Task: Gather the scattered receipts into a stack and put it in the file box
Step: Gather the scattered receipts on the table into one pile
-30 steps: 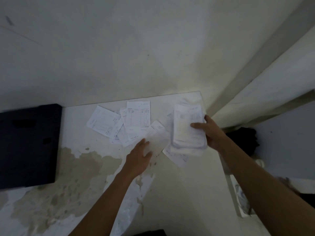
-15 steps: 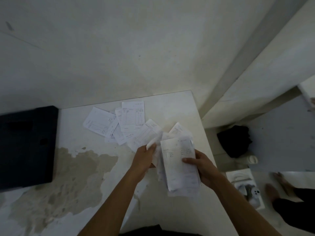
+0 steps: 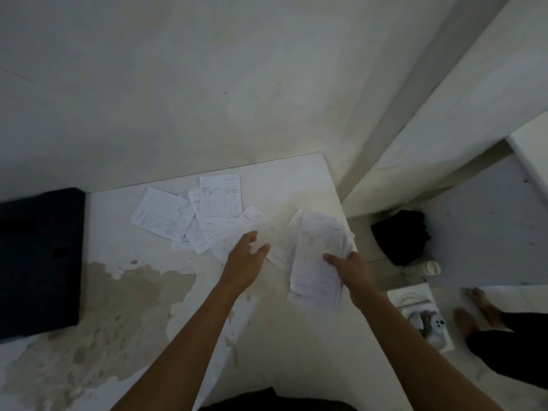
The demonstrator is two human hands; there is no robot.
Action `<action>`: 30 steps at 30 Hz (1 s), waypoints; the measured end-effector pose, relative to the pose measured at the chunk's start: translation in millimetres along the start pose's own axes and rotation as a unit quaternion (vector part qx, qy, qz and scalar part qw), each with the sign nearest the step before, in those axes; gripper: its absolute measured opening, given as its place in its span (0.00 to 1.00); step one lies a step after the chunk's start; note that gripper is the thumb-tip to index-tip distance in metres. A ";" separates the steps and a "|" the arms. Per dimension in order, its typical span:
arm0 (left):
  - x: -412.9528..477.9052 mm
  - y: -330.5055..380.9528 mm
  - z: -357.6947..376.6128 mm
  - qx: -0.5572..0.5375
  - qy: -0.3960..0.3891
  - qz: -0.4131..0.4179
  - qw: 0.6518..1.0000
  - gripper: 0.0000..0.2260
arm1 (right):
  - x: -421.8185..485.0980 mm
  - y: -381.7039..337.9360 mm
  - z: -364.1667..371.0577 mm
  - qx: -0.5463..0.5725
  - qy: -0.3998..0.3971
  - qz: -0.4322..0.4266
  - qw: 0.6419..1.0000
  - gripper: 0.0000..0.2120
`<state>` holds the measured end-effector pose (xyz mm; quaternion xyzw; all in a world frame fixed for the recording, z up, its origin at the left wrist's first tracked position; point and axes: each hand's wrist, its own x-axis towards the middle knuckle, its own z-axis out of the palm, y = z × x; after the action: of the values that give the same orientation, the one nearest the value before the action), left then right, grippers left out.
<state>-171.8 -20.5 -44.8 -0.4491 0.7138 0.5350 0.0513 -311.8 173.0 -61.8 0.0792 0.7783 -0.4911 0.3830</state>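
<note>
Several white receipts [image 3: 207, 215] lie scattered and overlapping on the white table [image 3: 296, 179], near its far edge. My right hand [image 3: 351, 269] is shut on a stack of receipts [image 3: 318, 256], held just above the table's right side. To the left of the stack, my left hand [image 3: 244, 261] has its fingers spread, the tips resting on a loose receipt [image 3: 268, 229] that lies flat on the table. The black file box [image 3: 38, 262] stands at the table's left end, well away from both hands.
A brownish patch of worn surface [image 3: 127, 295] covers the table's near left. Right of the table's edge, on the floor, are a black bag [image 3: 400, 235], an open white box with a cable [image 3: 421, 315] and another person's bare feet [image 3: 474, 307].
My right hand lifted the stack off the table and drew it nearer. My left hand added a receipt to it, then moved back to the loose receipts.
</note>
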 end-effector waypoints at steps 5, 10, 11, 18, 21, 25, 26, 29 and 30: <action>0.2 -17.1 10.0 0.134 -0.066 0.068 0.986 0.31 | -8.6 -6.5 39.4 -0.193 0.132 -0.038 0.971 0.15; -1.0 -7.3 24.5 0.076 -0.098 0.083 0.989 0.29 | -18.5 -17.6 65.5 -0.049 0.140 -0.050 0.988 0.09; -1.4 -5.5 25.1 0.064 -0.094 0.082 0.990 0.29 | -17.7 -20.0 66.5 -0.023 0.133 -0.040 0.990 0.05; 0.4 0.3 27.2 -0.031 -0.049 -0.031 0.998 0.29 | -19.0 -18.2 55.9 0.059 0.088 0.027 0.994 0.11; -3.1 -3.1 30.2 -0.058 -0.066 -0.032 0.996 0.23 | -25.4 -12.1 55.0 0.039 0.079 -0.003 0.996 0.08; -7.6 -8.7 31.6 -0.106 -0.090 -0.043 0.989 0.16 | -32.0 -3.0 60.7 0.007 0.101 -0.043 0.994 0.09; -8.5 -8.8 31.8 -0.106 -0.089 -0.038 0.990 0.16 | -32.5 -2.0 62.3 0.002 0.106 -0.051 0.993 0.10; -9.9 -7.8 35.1 -0.053 -0.052 0.003 0.997 0.17 | -31.3 -2.0 66.2 -0.029 0.115 -0.058 0.991 0.12; -9.8 -7.1 37.6 -0.011 -0.025 0.019 0.999 0.17 | -30.0 -2.6 67.1 -0.057 0.129 -0.045 0.989 0.14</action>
<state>-176.3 15.5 -60.3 -0.4224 0.7148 0.5548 0.0536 -257.5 123.9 -54.8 0.0846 0.8508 -0.4482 0.2608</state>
